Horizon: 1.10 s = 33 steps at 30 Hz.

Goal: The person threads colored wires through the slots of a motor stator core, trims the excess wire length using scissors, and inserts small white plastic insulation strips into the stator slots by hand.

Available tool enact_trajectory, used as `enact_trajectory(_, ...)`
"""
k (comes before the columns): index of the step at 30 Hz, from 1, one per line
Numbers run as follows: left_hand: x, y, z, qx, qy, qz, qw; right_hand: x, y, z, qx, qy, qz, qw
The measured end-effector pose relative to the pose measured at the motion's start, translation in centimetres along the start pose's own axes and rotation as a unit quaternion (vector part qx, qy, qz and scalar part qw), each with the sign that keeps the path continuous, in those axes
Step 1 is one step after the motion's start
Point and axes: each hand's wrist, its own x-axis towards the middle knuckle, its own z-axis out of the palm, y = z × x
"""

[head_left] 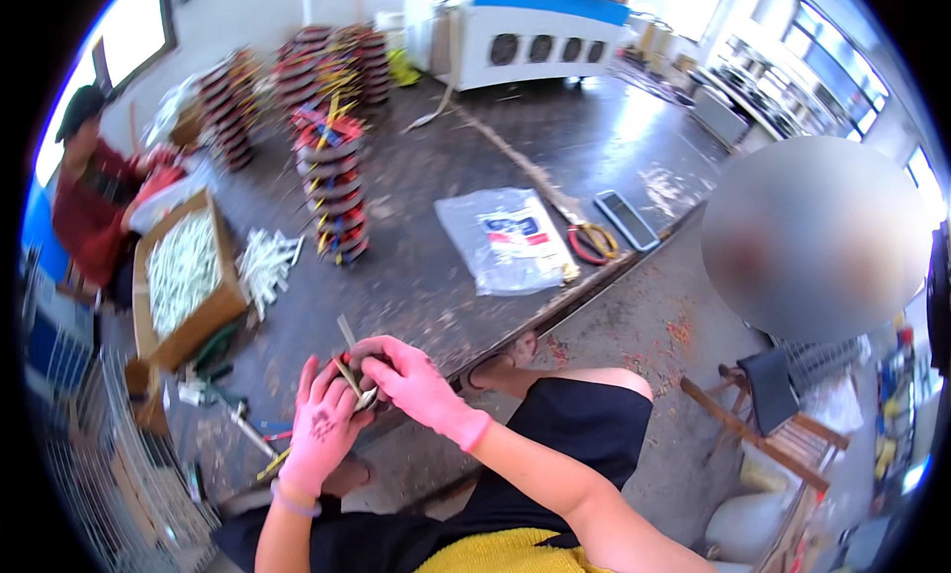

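My left hand (323,419), in a pink glove with dark smudges, is curled round a small part near the table's front edge. A thin yellowish strip (349,377) and a pale translucent strip (346,329) stick up from between my hands. My right hand (421,383), also pink-gloved, closes its fingers on the same small part from the right. My fingers cover most of it, so its kind cannot be made out; a bit of red and a shiny edge show.
A stack of dark rings with coloured wires (335,192) stands ahead, with more stacks behind. At left are a cardboard box of white sleeves (233,296), loose sleeves (265,261) and a co-worker (94,197). Plastic bag (500,261), scissors (592,244) and phone (626,221) lie right.
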Motion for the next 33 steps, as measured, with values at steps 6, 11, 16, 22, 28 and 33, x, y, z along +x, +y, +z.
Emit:
enact_trajectory(6,5.3,11.4,6.0,-0.162,0.104,-0.029,0.981,-13.5,-14.7,-22.2,-0.399,0.306,0.021,0.864)
enact_trajectory(11,5.3,11.4,5.5,-0.158,0.083,-0.051,0.983,-13.5,-17.1,-31.3,-0.596,0.446,-0.009,0.668)
enact_trajectory(16,4.8,11.4,4.5,-0.148,0.044,-0.058,0.986,-10.8,-15.2,-31.7,-0.668,0.466,-0.060,0.577)
enact_trajectory(22,4.5,11.2,4.7,-0.152,0.049,-0.052,0.986,-11.5,-14.8,-31.7,-0.668,0.454,-0.022,0.589)
enact_trajectory(28,4.8,11.8,4.5,-0.165,0.073,-0.054,0.982,-14.0,-15.9,-29.8,-0.604,0.444,0.038,0.661)
enact_trajectory(33,5.7,13.0,4.8,-0.168,0.097,-0.074,0.978,-13.0,-16.8,-31.4,-0.661,0.398,0.103,0.628)
